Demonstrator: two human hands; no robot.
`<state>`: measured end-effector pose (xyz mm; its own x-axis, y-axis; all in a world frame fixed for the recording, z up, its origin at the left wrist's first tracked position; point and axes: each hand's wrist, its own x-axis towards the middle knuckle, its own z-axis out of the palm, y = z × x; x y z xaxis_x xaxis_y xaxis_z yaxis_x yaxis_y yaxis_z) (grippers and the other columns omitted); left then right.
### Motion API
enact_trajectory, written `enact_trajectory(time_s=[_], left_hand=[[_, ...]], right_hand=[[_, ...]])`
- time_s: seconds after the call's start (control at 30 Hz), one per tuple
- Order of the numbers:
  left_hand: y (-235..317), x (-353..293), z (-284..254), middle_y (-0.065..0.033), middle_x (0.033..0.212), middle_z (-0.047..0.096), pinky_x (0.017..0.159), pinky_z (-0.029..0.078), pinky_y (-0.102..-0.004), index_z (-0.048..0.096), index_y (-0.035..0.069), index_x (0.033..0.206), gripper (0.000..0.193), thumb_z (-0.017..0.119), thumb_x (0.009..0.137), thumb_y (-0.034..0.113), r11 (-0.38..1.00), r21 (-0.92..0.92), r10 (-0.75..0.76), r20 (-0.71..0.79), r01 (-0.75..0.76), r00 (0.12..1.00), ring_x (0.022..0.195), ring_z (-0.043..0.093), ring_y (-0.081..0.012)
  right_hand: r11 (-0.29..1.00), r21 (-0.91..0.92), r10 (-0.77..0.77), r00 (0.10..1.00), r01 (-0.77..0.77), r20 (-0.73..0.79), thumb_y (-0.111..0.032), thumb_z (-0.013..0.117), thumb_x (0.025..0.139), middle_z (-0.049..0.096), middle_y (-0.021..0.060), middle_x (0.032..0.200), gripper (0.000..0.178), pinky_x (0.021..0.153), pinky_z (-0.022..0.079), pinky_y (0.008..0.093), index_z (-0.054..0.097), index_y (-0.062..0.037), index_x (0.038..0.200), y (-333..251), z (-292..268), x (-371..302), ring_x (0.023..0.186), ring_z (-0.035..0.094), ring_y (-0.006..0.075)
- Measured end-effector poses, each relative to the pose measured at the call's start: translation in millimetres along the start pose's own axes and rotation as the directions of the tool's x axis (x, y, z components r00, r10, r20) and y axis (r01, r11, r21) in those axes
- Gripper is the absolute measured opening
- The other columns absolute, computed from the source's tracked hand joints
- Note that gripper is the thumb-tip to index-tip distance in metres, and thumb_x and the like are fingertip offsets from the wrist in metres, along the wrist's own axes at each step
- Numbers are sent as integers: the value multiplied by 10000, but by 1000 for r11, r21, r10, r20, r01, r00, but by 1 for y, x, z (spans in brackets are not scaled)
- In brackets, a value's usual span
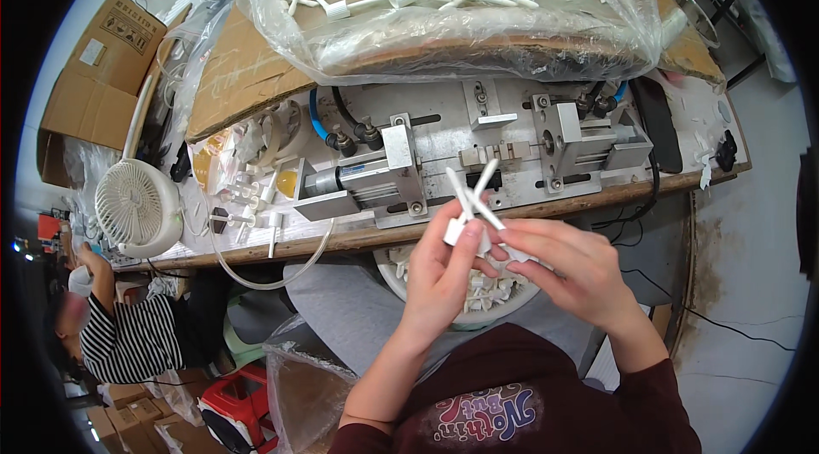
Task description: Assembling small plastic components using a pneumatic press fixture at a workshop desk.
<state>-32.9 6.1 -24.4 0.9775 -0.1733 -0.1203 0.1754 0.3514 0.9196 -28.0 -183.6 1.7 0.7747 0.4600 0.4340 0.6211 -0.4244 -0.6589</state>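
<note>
My left hand (437,270) is closed on a white ribbed cap with a long stem (458,224), its stem pointing up and away from me. My right hand (570,264) pinches a second white cap with a stem (484,208); the two stems cross just in front of the bench edge. Fingers hide part of both caps. Below the hands, a round white tub (391,276) between my legs holds many similar white pieces. Beyond the hands stands a metal fixture with a small central block (495,153) between two pneumatic cylinders, left (375,172) and right (589,142).
A plastic-lined carton (503,53) heaped with white stemmed caps sits at the back. On the left are a white fan (136,206), loose white parts (243,202) and a clear hose (256,285). A phone (657,125) lies at right. A person in a striped shirt (136,339) sits at far left.
</note>
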Motion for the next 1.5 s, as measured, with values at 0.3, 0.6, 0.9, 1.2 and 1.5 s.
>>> enact_trajectory(time_s=[0.3,0.6,0.9,1.2,1.5], left_hand=[[12,-16,-9,-151,989,649,657,543,-293,523,24,1085,208,445,1070,216,981,78,186,-160,-176,969,803,634,-167],[11,-22,-16,-29,958,522,629,391,-215,526,55,1035,219,473,1065,266,958,224,228,-221,-178,948,760,500,-76],[13,-18,-11,-44,931,554,598,422,-214,525,38,1081,248,471,1068,280,976,150,194,-282,-157,940,711,508,-70],[15,-16,-7,-53,975,525,666,440,-235,510,43,1063,222,458,1070,259,981,118,175,-223,-151,959,818,513,-98],[13,-15,-8,-47,996,497,838,386,-279,498,62,1045,204,437,1073,255,963,154,248,-185,-221,951,912,474,-130]], right_hand=[[955,-278,-143,982,104,-123,-107,802,697,683,118,1175,308,723,569,315,697,-10,970,26,26,24,880,698,241],[929,-345,-213,957,136,-196,-128,792,668,712,87,1128,348,641,546,301,717,-35,995,34,39,25,818,675,207],[938,-336,-166,965,91,-204,-155,839,701,741,91,1115,336,567,472,270,745,-44,1004,37,33,34,657,650,154],[884,-464,-118,986,51,-115,-166,829,665,737,34,1146,294,509,400,251,738,-76,930,29,29,34,512,531,121],[980,-170,-127,981,101,-149,-155,831,692,729,66,1052,389,571,494,280,724,-68,1056,10,22,34,697,662,178]])
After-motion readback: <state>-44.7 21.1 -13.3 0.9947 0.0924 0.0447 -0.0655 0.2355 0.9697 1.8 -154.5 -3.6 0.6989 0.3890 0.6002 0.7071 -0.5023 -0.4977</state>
